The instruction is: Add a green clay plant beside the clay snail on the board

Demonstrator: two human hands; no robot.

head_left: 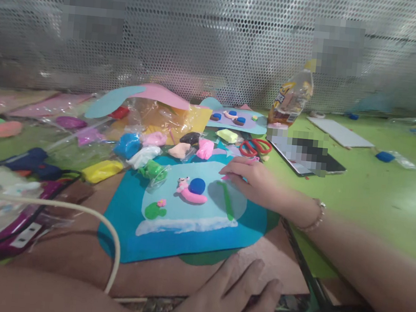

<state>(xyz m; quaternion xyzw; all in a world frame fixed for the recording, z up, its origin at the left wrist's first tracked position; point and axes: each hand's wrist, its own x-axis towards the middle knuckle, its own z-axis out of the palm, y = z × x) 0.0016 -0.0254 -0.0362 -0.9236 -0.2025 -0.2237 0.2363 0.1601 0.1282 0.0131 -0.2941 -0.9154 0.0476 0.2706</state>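
My right hand reaches over the upper right of a light blue paper shape on a blue sheet. Its bent fingers are closed on a small piece of pink clay, partly hidden, at the top of a green clay stem. My left hand lies at the board's near edge, fingers spread, holding nothing. On the paper sits a snail with a pink clay body and a blue shell. Green clay leaves with a pink flower and a white clay strip lie lower.
Bagged clay in several colours, among it green and yellow, lies behind and left. Red-handled scissors, a tablet-like device and a bottle are at the back right. A pale cable curves at left.
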